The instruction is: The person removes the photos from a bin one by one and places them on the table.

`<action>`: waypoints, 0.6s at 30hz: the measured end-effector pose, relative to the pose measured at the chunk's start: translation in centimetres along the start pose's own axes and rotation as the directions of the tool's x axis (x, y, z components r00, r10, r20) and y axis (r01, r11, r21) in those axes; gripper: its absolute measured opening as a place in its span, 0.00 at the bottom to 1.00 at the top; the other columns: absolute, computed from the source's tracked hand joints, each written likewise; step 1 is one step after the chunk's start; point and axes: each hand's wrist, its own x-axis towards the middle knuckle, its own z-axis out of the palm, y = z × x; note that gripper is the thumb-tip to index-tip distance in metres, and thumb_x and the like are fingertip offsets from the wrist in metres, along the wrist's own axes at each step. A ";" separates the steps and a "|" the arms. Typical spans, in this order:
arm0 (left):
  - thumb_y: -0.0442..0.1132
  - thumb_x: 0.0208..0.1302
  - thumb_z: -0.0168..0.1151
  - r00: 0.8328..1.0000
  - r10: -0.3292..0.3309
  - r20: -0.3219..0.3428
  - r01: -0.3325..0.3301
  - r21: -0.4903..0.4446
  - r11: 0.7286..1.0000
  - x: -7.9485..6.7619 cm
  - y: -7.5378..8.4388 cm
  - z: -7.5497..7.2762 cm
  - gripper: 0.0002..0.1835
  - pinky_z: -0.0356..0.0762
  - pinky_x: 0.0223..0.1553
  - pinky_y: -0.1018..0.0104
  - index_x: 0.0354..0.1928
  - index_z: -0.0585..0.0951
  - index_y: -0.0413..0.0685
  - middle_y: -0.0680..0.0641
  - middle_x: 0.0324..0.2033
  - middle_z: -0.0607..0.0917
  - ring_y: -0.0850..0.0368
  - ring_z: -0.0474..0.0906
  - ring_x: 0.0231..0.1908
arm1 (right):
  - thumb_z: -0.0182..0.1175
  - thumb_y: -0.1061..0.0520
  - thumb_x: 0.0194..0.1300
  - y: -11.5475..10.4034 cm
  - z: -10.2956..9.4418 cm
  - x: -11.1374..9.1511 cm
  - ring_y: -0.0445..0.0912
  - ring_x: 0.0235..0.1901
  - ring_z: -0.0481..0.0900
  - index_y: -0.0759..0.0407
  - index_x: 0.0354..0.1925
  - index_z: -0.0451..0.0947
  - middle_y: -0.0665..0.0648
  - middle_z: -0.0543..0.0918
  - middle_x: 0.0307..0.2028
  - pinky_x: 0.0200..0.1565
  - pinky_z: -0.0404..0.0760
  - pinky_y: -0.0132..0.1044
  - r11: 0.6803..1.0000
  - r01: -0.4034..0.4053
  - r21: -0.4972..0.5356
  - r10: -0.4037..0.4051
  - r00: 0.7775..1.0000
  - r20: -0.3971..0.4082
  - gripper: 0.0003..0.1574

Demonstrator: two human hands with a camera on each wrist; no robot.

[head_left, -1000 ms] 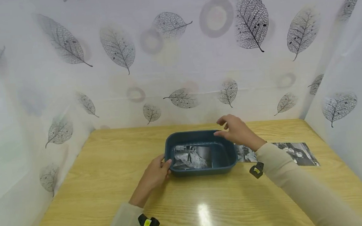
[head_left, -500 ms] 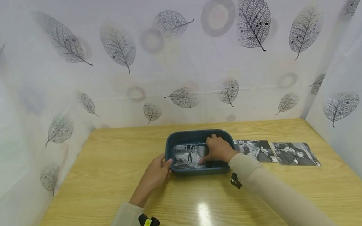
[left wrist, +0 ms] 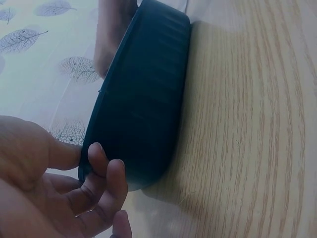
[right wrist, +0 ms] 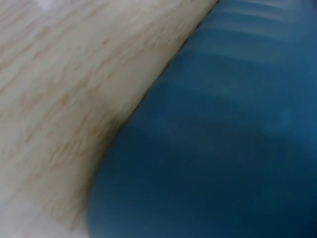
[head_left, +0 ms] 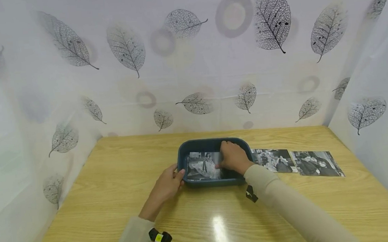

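A dark blue rectangular box (head_left: pixel 204 184) rests on the wooden table. My left hand (head_left: pixel 166 184) grips its left rim, thumb on the edge and fingers curled at the outside wall, as the left wrist view also shows around the box (left wrist: pixel 143 94). Inside lies a black-and-white photo (head_left: pixel 199 168) of a figure in a wide pale dress. My right hand (head_left: pixel 234 159) reaches into the box and pinches this photo at its right side, covering that end. In the right wrist view only the box's ribbed outer wall (right wrist: pixel 213 134) appears, with that hand hidden.
Two more black-and-white photos lie flat to the right of the box: a nearer one (head_left: pixel 275 161) and a farther one (head_left: pixel 317 163). Behind the table (head_left: pixel 128 156) hangs a pale curtain (head_left: pixel 207 66) with a leaf print, which also encloses both sides.
My right hand has come down from above the box's right rim into the box and closed on the photo, which has shifted slightly. The left hand stays on the rim.
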 end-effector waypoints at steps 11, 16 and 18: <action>0.38 0.80 0.50 1.000 0.004 -0.008 -0.004 -0.004 1.000 0.1 0.1 0.1 0.20 0.68 0.25 0.65 0.67 0.72 0.37 0.43 0.26 0.81 0.54 0.75 0.25 | 0.60 0.72 0.59 0.6 -2.0 -0.5 0.54 0.36 0.85 0.62 0.46 0.75 0.62 0.83 0.40 0.30 0.77 0.42 0.949 0.109 0.295 -0.073 0.989 -0.130 0.16; 0.38 0.81 0.49 1.000 -0.004 0.000 0.004 -0.015 1.000 0.0 0.0 0.2 0.21 0.68 0.24 0.66 0.69 0.71 0.36 0.43 0.27 0.81 0.54 0.75 0.25 | 0.58 0.73 0.60 1.4 -4.2 -0.9 0.56 0.44 0.84 0.63 0.46 0.77 0.64 0.82 0.45 0.35 0.78 0.42 0.877 0.136 0.460 -0.068 0.984 -0.162 0.16; 0.38 0.81 0.49 1.000 -0.006 0.002 0.006 -0.013 1.000 -0.1 0.0 0.2 0.22 0.68 0.24 0.66 0.70 0.70 0.36 0.43 0.27 0.81 0.54 0.75 0.26 | 0.60 0.71 0.65 1.8 -5.5 -1.4 0.56 0.41 0.83 0.64 0.47 0.77 0.65 0.81 0.45 0.35 0.80 0.43 0.857 0.124 0.501 -0.047 0.985 -0.164 0.12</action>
